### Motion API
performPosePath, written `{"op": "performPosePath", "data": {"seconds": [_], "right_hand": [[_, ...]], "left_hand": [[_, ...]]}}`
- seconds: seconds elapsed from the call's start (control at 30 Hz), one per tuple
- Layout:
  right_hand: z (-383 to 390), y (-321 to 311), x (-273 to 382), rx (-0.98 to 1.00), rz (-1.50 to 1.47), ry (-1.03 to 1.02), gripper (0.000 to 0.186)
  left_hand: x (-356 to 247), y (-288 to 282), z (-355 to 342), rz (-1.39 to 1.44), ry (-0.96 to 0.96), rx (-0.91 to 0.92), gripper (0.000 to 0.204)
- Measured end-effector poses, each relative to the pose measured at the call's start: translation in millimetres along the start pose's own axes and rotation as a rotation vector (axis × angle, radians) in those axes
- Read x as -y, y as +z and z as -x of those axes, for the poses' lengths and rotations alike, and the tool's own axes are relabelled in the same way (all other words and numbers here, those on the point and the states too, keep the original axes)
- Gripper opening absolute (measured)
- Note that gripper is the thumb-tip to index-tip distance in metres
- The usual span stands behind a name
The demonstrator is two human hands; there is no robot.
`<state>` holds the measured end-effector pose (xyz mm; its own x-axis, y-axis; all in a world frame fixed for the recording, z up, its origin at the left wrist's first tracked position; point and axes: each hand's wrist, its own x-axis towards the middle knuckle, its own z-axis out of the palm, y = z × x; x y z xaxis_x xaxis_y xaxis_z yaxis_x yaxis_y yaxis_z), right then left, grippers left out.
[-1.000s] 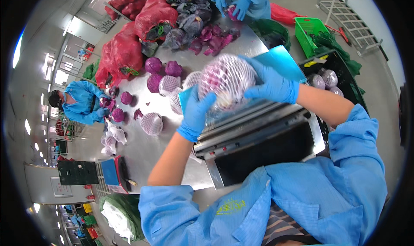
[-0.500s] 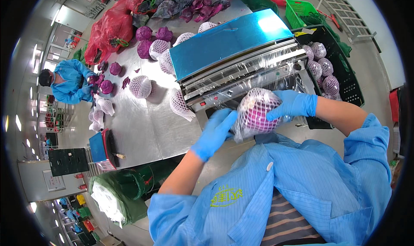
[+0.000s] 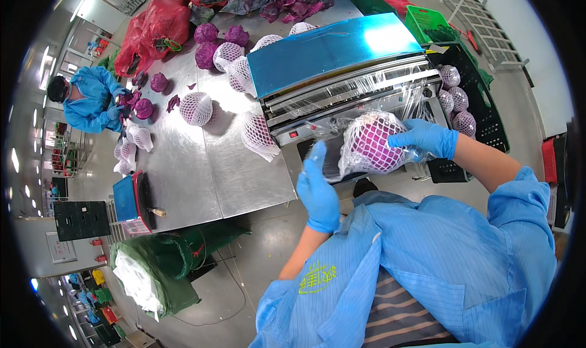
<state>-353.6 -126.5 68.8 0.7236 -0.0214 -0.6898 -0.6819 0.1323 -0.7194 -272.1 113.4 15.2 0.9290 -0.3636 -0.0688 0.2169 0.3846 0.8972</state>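
Right hand (image 3: 427, 139) is clamped on the right side of the cabbage (image 3: 375, 143), thumb on the net; the other fingers are partly hidden. Cabbage is purple, in a white net, with clear film (image 3: 351, 163) loose and crumpled around it. It sits left of the right hand, right of the left hand (image 3: 317, 192), held up at the near side of the wrapper (image 3: 332, 52). Left hand is unclenched, fingers extended toward the far side, just beside the film's left edge — can't tell if they touch. Wrapper has a blue top and stands on the right end of the steel table (image 3: 183, 177). Netted cabbages (image 3: 196, 109) lie left of it, bare ones (image 3: 206, 55) farther off, red sacks (image 3: 155, 28) far left. Black crate (image 3: 493, 125) to the right — wrapped cabbages (image 3: 459, 98) inside.
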Motion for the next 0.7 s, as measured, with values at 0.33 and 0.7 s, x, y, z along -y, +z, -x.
{"op": "performPosePath", "data": {"seconds": [0.33, 0.7], "right_hand": [[35, 25, -4, -0.161, 1.041, -0.124, 0.103], [2, -14, -78, -0.296, -0.627, -0.272, 0.058]], "left_hand": [[-21, 50, -35, -0.812, 0.809, 1.134, 0.048], [19, 32, -16, -0.347, 0.023, 0.522, 0.127]]}}
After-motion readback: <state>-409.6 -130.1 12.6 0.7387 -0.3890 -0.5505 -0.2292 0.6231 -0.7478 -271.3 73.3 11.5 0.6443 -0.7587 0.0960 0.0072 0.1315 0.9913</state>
